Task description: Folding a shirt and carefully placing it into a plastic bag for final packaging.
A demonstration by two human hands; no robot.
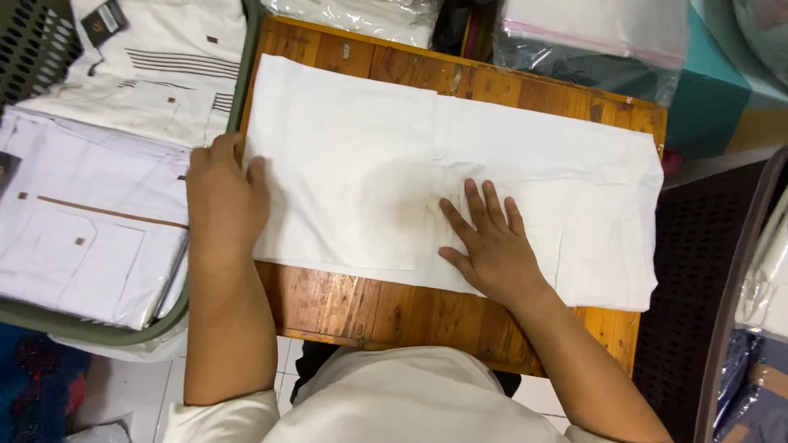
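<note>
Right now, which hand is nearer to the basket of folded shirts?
Left. The left hand grips the white garment edge beside the basket; the right hand presses mid-garment, farther away.

Illumination bright and even, apparently from overhead. The white cloth (369,172) is near overexposure, its folds faint. Soft, short shadows lie under the right hand (491,242) and the cloth's edge. Mild sheen on the desk (369,308). Focus sharp centrally; slight wide-angle bending at the edges.

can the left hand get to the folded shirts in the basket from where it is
Probably yes. The left hand rests on the left edge of the white garment, right beside the basket, and the folded shirts lie uncovered with nothing between them and the hand.
</note>
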